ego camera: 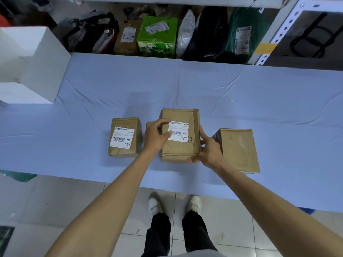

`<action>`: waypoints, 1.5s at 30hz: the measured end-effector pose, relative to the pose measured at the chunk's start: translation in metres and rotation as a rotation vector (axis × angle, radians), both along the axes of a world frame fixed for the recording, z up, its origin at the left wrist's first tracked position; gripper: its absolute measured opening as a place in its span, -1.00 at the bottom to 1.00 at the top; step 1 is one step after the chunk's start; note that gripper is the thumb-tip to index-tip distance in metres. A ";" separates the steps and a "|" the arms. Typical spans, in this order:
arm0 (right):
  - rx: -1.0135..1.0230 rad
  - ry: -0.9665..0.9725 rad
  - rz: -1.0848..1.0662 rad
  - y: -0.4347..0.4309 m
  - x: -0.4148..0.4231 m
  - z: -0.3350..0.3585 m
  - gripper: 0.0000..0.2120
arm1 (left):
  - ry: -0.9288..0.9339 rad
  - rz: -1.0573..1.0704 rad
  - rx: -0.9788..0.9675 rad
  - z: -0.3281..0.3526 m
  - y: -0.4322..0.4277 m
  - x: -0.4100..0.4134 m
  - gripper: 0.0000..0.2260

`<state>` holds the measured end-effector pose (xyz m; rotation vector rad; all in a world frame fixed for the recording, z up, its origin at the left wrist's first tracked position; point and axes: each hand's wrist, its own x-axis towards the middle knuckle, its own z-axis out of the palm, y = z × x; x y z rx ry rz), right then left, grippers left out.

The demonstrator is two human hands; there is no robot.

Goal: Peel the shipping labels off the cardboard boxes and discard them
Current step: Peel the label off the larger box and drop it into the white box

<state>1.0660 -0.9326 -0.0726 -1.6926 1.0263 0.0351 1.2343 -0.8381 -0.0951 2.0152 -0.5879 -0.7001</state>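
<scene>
Three cardboard boxes stand in a row near the front of the table. The middle box (181, 151) carries a white shipping label (179, 131). My left hand (156, 135) lies at the box's left side, its thumb and a fingertip at the label's left edge. My right hand (207, 150) grips the box's right side and front corner. The left box (124, 153) has its own white label (122, 137) on top. No label shows on the right box (239, 149), only a shiny strip of tape.
A blue cloth covers the table (241, 93). A white box (31, 64) stands at the back left. On the shelf behind the table sit parcels: a green carton (157, 37), a brown box, dark bags. My feet stand on the tiled floor below the table's front edge.
</scene>
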 end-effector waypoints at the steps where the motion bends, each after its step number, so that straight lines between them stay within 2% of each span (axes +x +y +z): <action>1: -0.002 -0.001 0.003 0.000 0.000 0.000 0.16 | -0.013 -0.006 0.014 0.000 -0.004 0.003 -0.68; 6: 0.003 0.002 -0.004 0.000 -0.001 0.000 0.17 | -0.098 0.061 0.052 0.002 -0.018 0.006 -0.87; 13: 0.032 0.012 -0.014 0.000 0.000 -0.001 0.19 | -0.216 0.052 0.173 0.007 -0.031 0.000 -0.92; 18: 0.056 -0.006 -0.046 0.000 0.000 -0.003 0.15 | -0.187 -0.012 0.233 0.010 -0.034 -0.004 -0.88; 22: 0.057 -0.014 -0.045 0.000 0.000 -0.002 0.14 | -0.086 0.047 0.087 0.012 -0.028 -0.004 -0.89; 25: 0.035 -0.012 -0.031 0.001 0.000 -0.001 0.13 | 0.025 0.035 -0.072 0.009 -0.008 -0.004 -0.63; 27: 0.026 -0.023 -0.038 0.001 -0.001 -0.001 0.06 | 0.074 0.012 -0.092 0.002 0.009 -0.006 -0.46; 29: 0.040 -0.029 -0.072 0.001 -0.001 -0.001 -0.06 | 0.145 -0.013 -0.089 -0.006 0.025 -0.011 -0.39; 30: 0.044 -0.022 -0.077 0.001 -0.001 -0.001 -0.04 | 0.173 -0.018 -0.085 -0.009 0.030 -0.014 -0.38; 33: 0.038 0.003 -0.037 0.001 0.000 -0.001 0.14 | 0.140 -0.008 -0.051 -0.008 0.032 -0.018 -0.44; 37: 0.012 -0.002 -0.030 0.001 -0.001 -0.001 0.13 | 0.000 0.031 -0.066 0.002 0.016 -0.014 -0.57; 41: 0.024 -0.018 -0.050 0.002 -0.001 -0.001 0.10 | -0.024 0.038 -0.046 0.005 0.002 -0.008 -0.63; 45: 0.008 -0.012 -0.030 0.001 -0.001 -0.002 0.15 | -0.051 0.061 -0.040 0.006 -0.007 -0.007 -0.75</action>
